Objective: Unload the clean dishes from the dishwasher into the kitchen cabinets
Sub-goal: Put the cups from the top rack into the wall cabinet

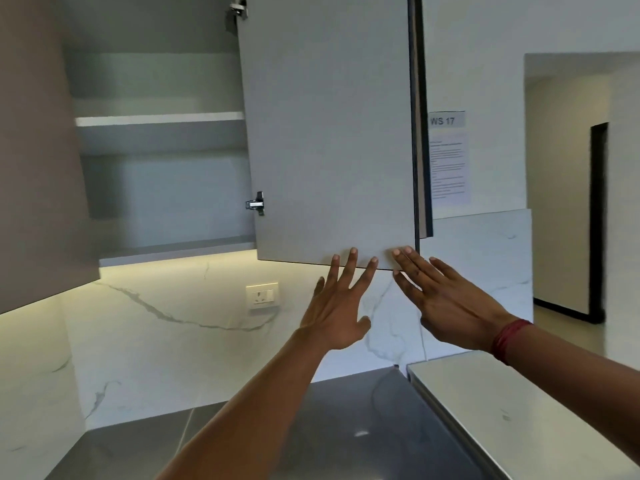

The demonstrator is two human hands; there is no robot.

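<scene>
Cabinet door (329, 133): swung wide on its hinges (256, 203), a stiff flat panel with no handle; likely light, best taken by the bottom edge near the free corner.
Left hand (337, 306): raised, fingers spread, tips at that edge.
Right hand (446, 303): flat, open, at the corner.
Shelves (159, 118): bare.
Dishes: none in view.

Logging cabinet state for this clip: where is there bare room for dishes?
Both cabinet shelves left of the open door show bare, as does the grey counter below. Crowded only at the door's lower edge, where left hand and right hand meet.
</scene>
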